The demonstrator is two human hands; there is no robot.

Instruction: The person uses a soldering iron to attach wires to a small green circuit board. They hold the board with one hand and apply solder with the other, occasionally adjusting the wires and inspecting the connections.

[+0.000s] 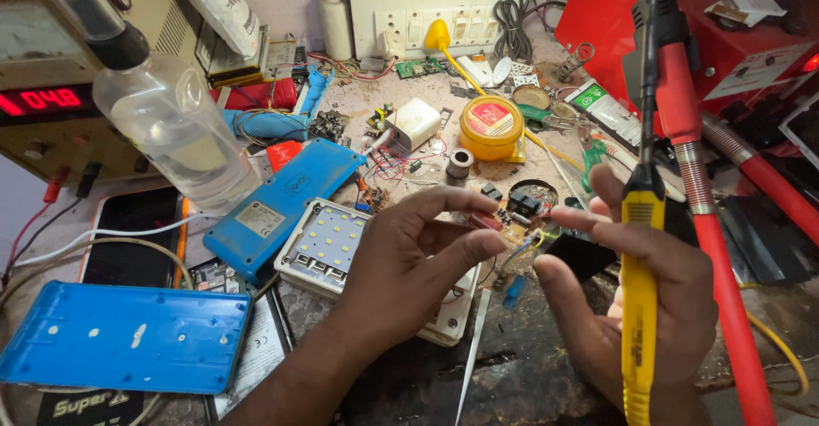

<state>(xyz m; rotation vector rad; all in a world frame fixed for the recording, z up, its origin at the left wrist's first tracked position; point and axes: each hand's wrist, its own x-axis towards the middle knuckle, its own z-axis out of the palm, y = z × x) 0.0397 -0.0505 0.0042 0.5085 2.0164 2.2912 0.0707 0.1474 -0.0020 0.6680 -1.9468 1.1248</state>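
The counter [529, 375] is a worn, dark, stained work surface, scuffed and dusted with solder debris, crowded with electronic parts; a pale wall behind carries a white switch and socket panel [426, 17]. At the left stands a beige bench power supply [51, 93] with a red digit display, and before it a clear plastic bottle [166, 119] with a black cap, tilted. A glossy blue plastic case half [124, 336] lies flat at the lower left; a second blue housing [281, 204] lies angled near the centre, beside a white square LED panel [324, 243] with a grid of small yellow emitters. A round yellow tin [491, 126] with a red label sits further back, and slim metal tweezers [472, 353] lie on the counter below the hands. The left hand [409, 272] has its grip closed, thumb and fingertips pinched on a small circuit board [515, 230] with thin coloured wires, held just above the counter at centre. The right hand [640, 307] meets the same board with its fingertips while its grip is clamped around a yellow-handled soldering iron [640, 307], held upright.
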